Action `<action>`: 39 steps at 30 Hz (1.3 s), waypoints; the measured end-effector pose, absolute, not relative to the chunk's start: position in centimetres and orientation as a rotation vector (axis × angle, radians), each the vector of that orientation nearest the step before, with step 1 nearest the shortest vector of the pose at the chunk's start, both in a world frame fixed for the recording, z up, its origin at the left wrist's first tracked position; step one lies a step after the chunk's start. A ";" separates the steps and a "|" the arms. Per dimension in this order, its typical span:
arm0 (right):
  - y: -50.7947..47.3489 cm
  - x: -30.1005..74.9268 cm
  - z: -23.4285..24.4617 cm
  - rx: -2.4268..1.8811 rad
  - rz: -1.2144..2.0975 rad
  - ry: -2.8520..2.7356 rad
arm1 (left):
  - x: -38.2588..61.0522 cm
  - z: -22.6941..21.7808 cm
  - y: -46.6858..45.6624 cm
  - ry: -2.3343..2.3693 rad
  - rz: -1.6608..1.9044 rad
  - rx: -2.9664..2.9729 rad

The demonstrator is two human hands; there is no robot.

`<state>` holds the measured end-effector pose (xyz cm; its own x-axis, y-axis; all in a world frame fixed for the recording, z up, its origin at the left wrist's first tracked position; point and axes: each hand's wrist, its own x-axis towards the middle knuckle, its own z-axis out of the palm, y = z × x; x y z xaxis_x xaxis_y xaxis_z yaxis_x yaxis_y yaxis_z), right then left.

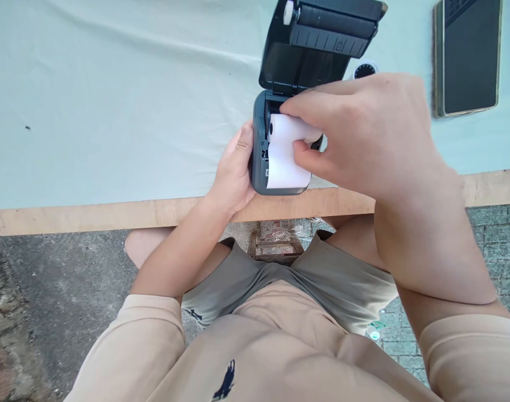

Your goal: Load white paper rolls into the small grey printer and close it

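A small dark grey receipt printer [260, 111] sits near the table's front edge, its black lid [286, 64] swung up and back. Wrapped round its left side is my left hand [234, 167], the thumb along the casing. A white paper roll [292, 127] lies in the printer's compartment, with its loose end hanging over the front. My right hand [364, 128] reaches in from the right, thumb and index finger closed on the roll. The roll's right end is partly hidden behind that hand.
A pale cloth [133, 111] covers the table, which has a bare wooden front edge [112, 218]. At the right lies a dark-screened phone [470, 61] on another flat item. Behind my right hand, a round white object with a dark centre [365, 70] partly shows.
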<state>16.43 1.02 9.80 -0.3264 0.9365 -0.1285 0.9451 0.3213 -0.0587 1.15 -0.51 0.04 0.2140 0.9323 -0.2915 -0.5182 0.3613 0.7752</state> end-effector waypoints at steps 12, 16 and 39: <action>1.1 19.0 9.1 1.755 -0.640 3.030 | 1.1 -0.2 -0.5 0.889 1.070 0.650; 0.9 20.0 8.0 1.910 -1.263 3.044 | 1.1 -0.3 -0.3 0.886 1.071 0.635; 1.1 26.2 6.3 2.970 -2.031 2.269 | 0.9 0.0 -0.2 0.844 1.051 0.571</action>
